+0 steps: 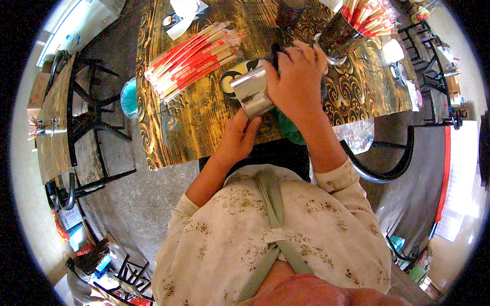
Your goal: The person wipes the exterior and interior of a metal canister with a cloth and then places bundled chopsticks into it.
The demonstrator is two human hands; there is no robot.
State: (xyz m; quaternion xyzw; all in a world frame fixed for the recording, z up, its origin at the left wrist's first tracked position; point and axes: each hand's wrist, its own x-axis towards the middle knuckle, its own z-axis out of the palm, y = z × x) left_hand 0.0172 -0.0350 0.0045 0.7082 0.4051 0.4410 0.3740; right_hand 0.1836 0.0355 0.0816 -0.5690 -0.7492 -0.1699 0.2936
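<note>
A shiny metal container (252, 91) lies tilted between my two hands above the wooden table (180, 134). My left hand (241, 134) holds its lower end, with fingers partly hidden beneath it. Over its other end reaches my right hand (296, 76); a dark thing shows by its fingers, too unclear to name. To the left lies a pile of wrapped wooden chopsticks (195, 57) in red and clear sleeves. Beyond my right hand a dark holder (340, 36) is filled with more wrapped chopsticks (369, 17).
White paper (183, 19) lies at the table's far left. A white cup-like item (392, 50) is at the right. Black curved chair arms (402, 164) stand beside the table, a blue-green stool (129, 98) at its left edge. Another wooden table (57, 126) is further left.
</note>
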